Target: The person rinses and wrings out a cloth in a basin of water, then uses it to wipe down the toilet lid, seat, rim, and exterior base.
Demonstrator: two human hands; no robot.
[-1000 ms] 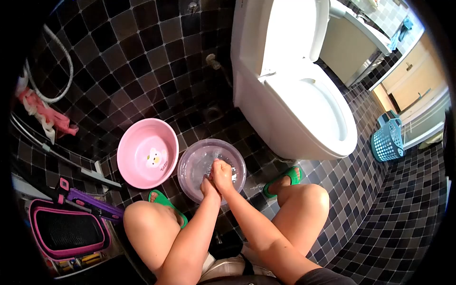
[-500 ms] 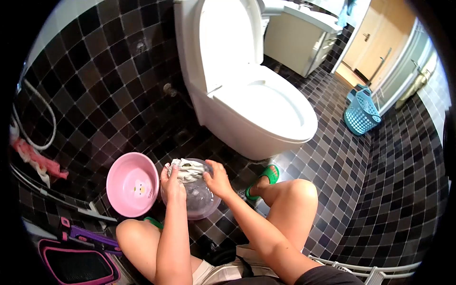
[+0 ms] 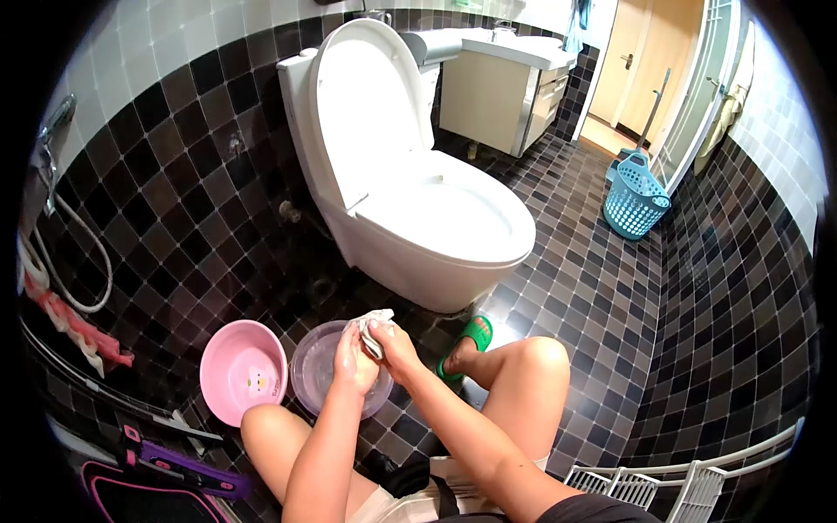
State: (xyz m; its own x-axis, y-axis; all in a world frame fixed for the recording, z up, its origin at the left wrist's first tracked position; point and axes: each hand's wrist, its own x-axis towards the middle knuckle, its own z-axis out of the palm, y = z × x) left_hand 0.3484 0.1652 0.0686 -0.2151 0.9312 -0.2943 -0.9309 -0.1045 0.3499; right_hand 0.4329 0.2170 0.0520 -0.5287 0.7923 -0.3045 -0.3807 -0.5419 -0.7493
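A whitish, wet-looking cloth is bunched between my two hands above a clear plastic basin. My left hand presses against the cloth from the left. My right hand has its fingers wrapped round it from the right. Parts of the cloth are hidden by the fingers. Just left of the clear basin stands a pink basin with a small cartoon print on its inside bottom.
A white toilet with its lid up stands ahead. Further back are a vanity cabinet and a blue laundry basket. A shower hose hangs at left, a purple and pink item lies below, and a white rack is at lower right.
The cloth was spread more loosely over the clear basin; now it is squeezed into a smaller bunch. My hands have come closer together, and the head view has shifted.
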